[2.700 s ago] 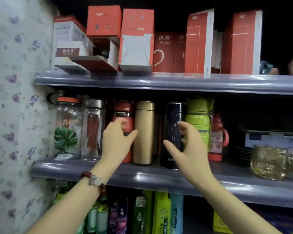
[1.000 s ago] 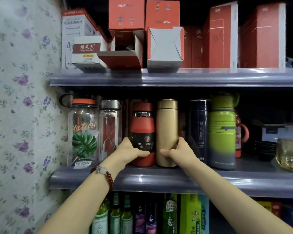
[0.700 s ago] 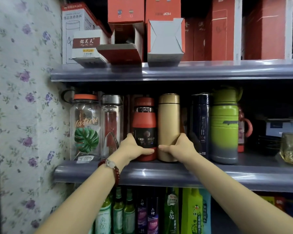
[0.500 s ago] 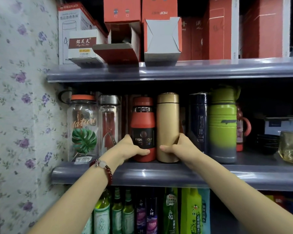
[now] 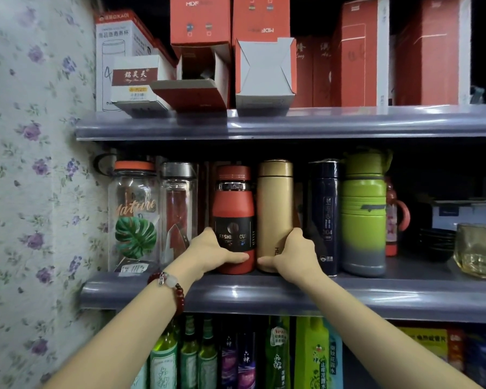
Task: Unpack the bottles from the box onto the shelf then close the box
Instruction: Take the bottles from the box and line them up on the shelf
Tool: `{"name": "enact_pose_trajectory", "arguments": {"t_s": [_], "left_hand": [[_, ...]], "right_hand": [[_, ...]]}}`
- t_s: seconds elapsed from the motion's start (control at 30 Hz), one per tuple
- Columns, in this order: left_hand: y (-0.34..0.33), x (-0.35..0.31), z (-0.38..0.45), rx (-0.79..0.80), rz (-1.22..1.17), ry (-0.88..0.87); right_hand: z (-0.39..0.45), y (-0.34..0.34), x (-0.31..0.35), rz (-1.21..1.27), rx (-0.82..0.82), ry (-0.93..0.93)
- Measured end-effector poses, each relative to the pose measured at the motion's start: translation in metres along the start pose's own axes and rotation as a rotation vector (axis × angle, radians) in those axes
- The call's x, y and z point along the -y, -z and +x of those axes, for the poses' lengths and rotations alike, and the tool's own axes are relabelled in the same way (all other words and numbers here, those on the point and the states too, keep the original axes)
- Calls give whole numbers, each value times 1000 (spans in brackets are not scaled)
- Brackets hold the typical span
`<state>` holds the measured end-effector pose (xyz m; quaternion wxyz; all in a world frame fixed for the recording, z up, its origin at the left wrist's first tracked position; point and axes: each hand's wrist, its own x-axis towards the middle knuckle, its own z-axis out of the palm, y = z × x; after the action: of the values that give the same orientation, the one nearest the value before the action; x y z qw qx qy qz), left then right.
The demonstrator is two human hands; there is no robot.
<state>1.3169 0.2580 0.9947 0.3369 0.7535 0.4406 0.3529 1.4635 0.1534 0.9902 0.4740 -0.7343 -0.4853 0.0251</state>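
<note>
A red bottle (image 5: 233, 203) with a black label and a gold flask (image 5: 275, 209) stand upright side by side on the middle grey shelf (image 5: 264, 293). My left hand (image 5: 208, 252) wraps the red bottle's base from the left. My right hand (image 5: 293, 255) wraps the gold flask's base from the right. On the upper shelf (image 5: 292, 122) lies an open red box (image 5: 197, 77) with its flap hanging forward, next to a red box with a shut white end (image 5: 264, 71).
Two clear bottles (image 5: 135, 214) stand left of the red one; a navy flask (image 5: 326, 217) and a green bottle (image 5: 364, 217) stand to the right, then a glass bowl (image 5: 477, 251). Floral wall on the left. Green bottles (image 5: 191, 355) fill the lower shelf.
Both hands dropped from the bottles' upper parts to their bases about a second ago. Since then they have stayed there and the two bottles stand closer together.
</note>
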Motion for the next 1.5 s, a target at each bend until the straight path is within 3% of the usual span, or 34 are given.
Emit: {"name": "enact_pose_trajectory", "arguments": {"t_s": [0.2,0.6,0.9,1.0,1.07,1.17,1.23,1.3,1.4,1.5], "left_hand": [[-10,-3,-8,-98,27,-34],[-5,3,-7,-67,-6,-57],[-4,-14,-28,-62,161,-59],[11,-24,-48,-45,259,-97],[29,-24,-60,-125,263,-171],[70,-13,-77,-479,194,-291],[98,3,-80,-725,125,-323],[119,30,-73,-834,115,-267],[131,65,-56,-683,103,-95],[127,78,-48,-478,40,-23]], "right_hand": [[-6,-1,2,-77,-42,28],[-14,2,0,-100,-55,49],[-17,7,0,-147,-24,29],[-28,15,7,-296,-64,63],[-39,19,18,-433,-166,181],[-56,10,40,-328,-250,494],[-62,-11,55,-128,-155,615],[-62,-40,69,50,-21,561],[-52,-81,93,158,125,344],[-38,-108,114,170,131,186]]}}
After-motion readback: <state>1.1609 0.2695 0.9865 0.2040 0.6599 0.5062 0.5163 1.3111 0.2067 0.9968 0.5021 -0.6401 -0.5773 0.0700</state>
